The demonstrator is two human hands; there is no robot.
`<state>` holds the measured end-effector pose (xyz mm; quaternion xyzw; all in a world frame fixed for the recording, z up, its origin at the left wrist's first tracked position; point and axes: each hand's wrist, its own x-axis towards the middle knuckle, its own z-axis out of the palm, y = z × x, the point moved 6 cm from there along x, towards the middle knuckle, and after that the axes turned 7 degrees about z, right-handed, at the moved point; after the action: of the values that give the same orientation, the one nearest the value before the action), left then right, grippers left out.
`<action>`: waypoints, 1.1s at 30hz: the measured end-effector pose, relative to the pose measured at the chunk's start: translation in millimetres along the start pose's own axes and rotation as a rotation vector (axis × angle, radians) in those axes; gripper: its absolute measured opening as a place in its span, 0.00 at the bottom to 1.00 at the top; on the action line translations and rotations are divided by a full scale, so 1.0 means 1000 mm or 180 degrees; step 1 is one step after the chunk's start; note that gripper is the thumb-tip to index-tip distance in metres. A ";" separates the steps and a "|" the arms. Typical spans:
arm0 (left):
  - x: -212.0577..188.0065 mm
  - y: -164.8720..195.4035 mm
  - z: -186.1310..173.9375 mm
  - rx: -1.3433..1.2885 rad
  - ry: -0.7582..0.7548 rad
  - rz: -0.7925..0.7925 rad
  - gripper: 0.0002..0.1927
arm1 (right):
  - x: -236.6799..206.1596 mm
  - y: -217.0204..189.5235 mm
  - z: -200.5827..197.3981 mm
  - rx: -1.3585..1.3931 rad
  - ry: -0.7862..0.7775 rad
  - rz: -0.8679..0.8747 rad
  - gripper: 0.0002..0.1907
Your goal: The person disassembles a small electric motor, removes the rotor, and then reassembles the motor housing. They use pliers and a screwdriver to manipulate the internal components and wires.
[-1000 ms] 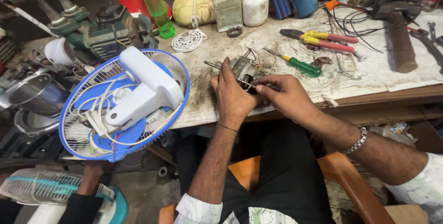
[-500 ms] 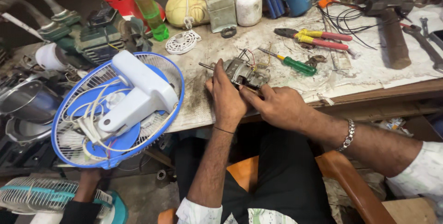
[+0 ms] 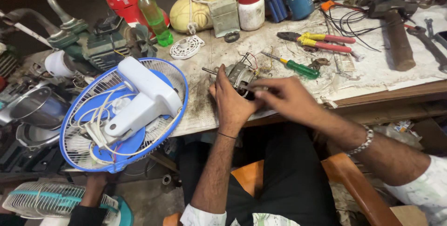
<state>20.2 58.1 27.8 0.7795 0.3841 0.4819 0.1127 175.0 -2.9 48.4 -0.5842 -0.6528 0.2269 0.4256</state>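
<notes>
A small grey fan motor (image 3: 243,75) with loose coloured wires and a thin shaft sticking out to the left rests at the front edge of the dirty workbench (image 3: 372,74). My left hand (image 3: 231,101) grips the motor from the near side. My right hand (image 3: 284,99) reaches in from the right, fingers pinched on a thin metal tool or part against the motor; what exactly they pinch is blurred.
A blue-and-white fan guard with white housing (image 3: 128,112) leans off the bench's left end. A green screwdriver (image 3: 294,67), red-and-yellow pliers (image 3: 321,42), a hammer (image 3: 399,37), a green bottle (image 3: 154,17) and jars lie behind. Another fan (image 3: 51,202) stands on the floor.
My view has shifted slightly. My right hand has slid left along the motor and is blurred with motion; my left hand keeps its hold.
</notes>
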 end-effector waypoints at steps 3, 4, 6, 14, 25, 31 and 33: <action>0.001 0.001 -0.001 0.0000 -0.0020 0.0061 0.71 | 0.006 0.012 -0.046 -0.0469 0.0677 0.0594 0.17; 0.001 0.001 -0.002 0.0003 0.0002 0.0049 0.72 | 0.006 0.023 -0.065 -0.0846 0.0931 0.1106 0.17; 0.000 0.003 -0.004 0.0005 0.0026 0.0044 0.72 | 0.010 0.014 -0.085 -0.1587 0.1210 0.0291 0.16; -0.003 -0.008 -0.009 -0.0160 0.0099 -0.0290 0.68 | 0.024 0.030 -0.081 -0.2447 0.1332 0.0158 0.12; -0.005 -0.033 -0.014 -0.0750 0.0552 -0.0466 0.65 | 0.026 0.052 -0.070 -0.2170 0.0666 0.1012 0.14; -0.005 -0.023 -0.015 -0.0331 0.0469 -0.0240 0.66 | 0.011 0.042 -0.038 -0.2406 0.0829 0.0634 0.15; -0.006 -0.018 -0.014 -0.0093 0.0388 -0.0181 0.67 | 0.001 0.036 -0.027 -0.2431 0.1039 0.0426 0.11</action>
<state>-1.9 63.2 20.7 0.7357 0.4051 0.5307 0.1141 217.5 -0.1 34.4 -0.7694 -0.5746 -0.0998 0.2606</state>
